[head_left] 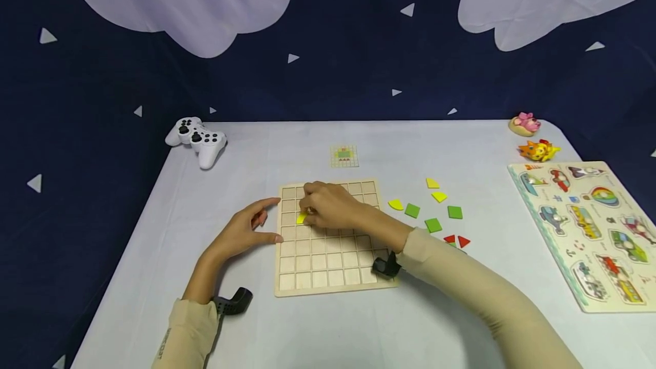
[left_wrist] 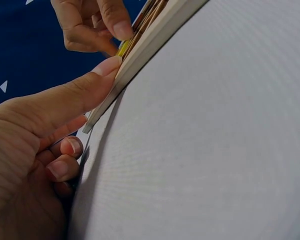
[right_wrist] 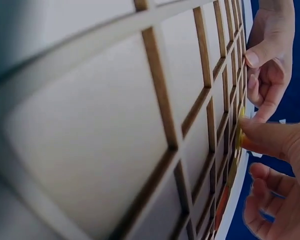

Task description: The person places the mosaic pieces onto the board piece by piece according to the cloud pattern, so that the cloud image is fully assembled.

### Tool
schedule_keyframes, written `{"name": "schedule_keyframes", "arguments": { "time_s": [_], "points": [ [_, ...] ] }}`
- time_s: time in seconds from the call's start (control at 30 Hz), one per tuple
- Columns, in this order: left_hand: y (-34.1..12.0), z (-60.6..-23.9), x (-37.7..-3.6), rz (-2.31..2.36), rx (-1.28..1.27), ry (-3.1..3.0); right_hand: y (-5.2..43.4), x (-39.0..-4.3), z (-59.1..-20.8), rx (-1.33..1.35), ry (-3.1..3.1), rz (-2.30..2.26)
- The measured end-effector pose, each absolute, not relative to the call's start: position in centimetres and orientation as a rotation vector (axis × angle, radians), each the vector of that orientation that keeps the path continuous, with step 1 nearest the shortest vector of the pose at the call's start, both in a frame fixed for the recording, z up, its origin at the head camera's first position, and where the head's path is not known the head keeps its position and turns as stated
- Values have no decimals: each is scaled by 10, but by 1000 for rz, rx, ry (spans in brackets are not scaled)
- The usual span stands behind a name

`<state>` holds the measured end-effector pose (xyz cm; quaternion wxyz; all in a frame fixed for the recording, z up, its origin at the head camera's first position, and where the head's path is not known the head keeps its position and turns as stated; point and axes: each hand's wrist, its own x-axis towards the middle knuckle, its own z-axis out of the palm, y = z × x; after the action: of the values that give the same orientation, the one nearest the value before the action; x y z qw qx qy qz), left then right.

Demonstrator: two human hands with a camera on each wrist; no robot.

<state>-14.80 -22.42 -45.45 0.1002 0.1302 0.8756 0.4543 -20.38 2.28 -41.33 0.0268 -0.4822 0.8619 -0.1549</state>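
Head view, two hands, one gridded board

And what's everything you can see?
Grid board: 1, tan, centre
Board piece: 1, yellow, on grid board
Loose pieces: 3, yellow, right of grid board
Squares: 3, green, beside loose pieces
Triangles: 2, red, nearer than squares
Sliver: 1, green, beside triangles
Pattern card: 1, multicoloured, behind grid board
Controller: 1, white, back left
Toys: 2, pink and orange, back right
Picture puzzle: 1, multicoloured, right
Table: 1, white, underneath
Backdrop: 1, blue and white, behind
Wrist cameras: 2, black, wrists
Sleeves: 2, beige, arms
Left hand: 1, touching grid board's left edge
Right hand: 1, pinching board piece
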Motion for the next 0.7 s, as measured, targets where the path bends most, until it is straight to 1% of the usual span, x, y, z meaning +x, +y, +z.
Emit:
{"name": "schedule_keyframes", "arguments": {
  "time_s": [0.17, 0.47, 0.57, 0.7],
  "points": [
    [-222, -454, -149, 1338, 384, 2587, 24, -203, -414, -1447, 2650, -488],
    [-225, -456, -146, 1358, 367, 2585, 25, -201, -408, -1476, 2671, -374],
    [-224, -456, -146, 1360, 368, 2582, 35, -199, -402, -1465, 2700, -391],
    [-223, -454, -147, 1340, 383, 2601, 61, -198, -394, -1472, 2758, -434]
  ]
}}
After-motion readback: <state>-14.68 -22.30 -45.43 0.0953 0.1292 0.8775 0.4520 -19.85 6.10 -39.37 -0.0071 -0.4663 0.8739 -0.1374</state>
